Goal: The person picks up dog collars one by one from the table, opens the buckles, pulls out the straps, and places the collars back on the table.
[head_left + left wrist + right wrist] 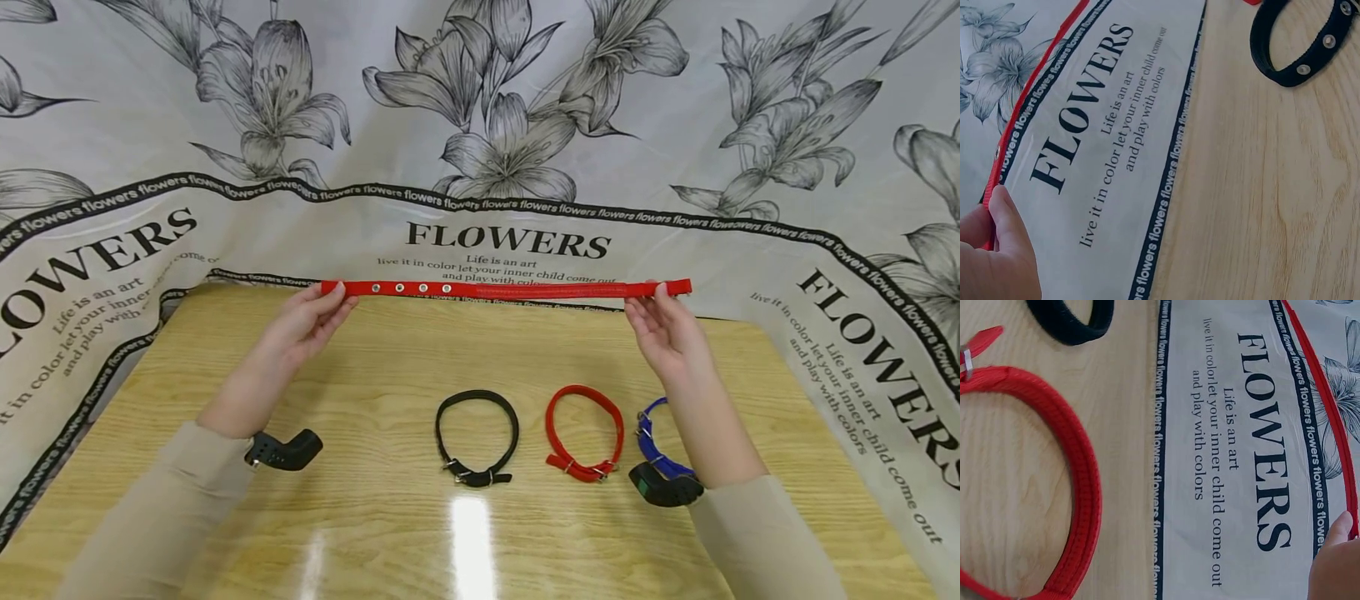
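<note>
The strap (506,290) is held nearly straight between the left hand (306,321) and the right hand (669,329), above the table (390,367). It is best kept level by an even, gentle pull, with the eyelets (423,288) left uncovered. Each end is pinched, thumb against fingers, by one hand. Below, a black collar (474,479), red collar (581,472) and blue collar (657,457) are laid on the table.

On desk (390,358), centre to right: left collar (480,478), middle collar (581,471), right collar (660,461). Farther: strap (551,291), between left hand (307,321) and right hand (667,329). Cloth (675,258) behind.
</note>
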`<state>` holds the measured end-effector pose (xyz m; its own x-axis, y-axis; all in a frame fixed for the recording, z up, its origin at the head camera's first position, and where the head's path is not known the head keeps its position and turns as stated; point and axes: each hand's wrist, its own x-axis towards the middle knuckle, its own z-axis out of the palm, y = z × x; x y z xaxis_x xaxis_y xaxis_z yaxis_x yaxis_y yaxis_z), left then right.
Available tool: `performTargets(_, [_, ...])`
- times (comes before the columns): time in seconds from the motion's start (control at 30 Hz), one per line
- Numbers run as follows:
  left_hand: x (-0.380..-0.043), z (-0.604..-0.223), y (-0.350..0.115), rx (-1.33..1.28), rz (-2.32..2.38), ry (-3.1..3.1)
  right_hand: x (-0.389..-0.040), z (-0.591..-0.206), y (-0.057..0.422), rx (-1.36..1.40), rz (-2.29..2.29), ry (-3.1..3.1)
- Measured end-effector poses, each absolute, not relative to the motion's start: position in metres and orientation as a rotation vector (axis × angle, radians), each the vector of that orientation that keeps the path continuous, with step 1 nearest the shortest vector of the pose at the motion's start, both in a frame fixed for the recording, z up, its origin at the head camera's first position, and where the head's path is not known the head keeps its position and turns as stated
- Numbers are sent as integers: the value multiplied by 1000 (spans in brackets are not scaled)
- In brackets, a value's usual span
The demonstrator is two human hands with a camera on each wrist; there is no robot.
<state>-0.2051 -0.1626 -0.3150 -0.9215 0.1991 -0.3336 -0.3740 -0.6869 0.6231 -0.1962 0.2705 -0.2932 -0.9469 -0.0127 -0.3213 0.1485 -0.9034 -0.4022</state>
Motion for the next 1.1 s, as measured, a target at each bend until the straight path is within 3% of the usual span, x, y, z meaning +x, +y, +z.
performTargets(0.33, [-220, -329, -160, -449, 2675, 882, -232, -301, 269, 771, -2848, 609])
performTargets(0.83, [-261, -370, -146, -670, 2582, 1050, -271, -360, 272, 1034, -2721, 683])
performTargets(0.97, [-289, -415, -152, -694, 2627, 1042, -292, -389, 279, 1124, -2724, 641])
performTargets(1.1, [-332, -483, -168, -650, 2687, 993, -338, -458, 314, 1074, -2722, 586])
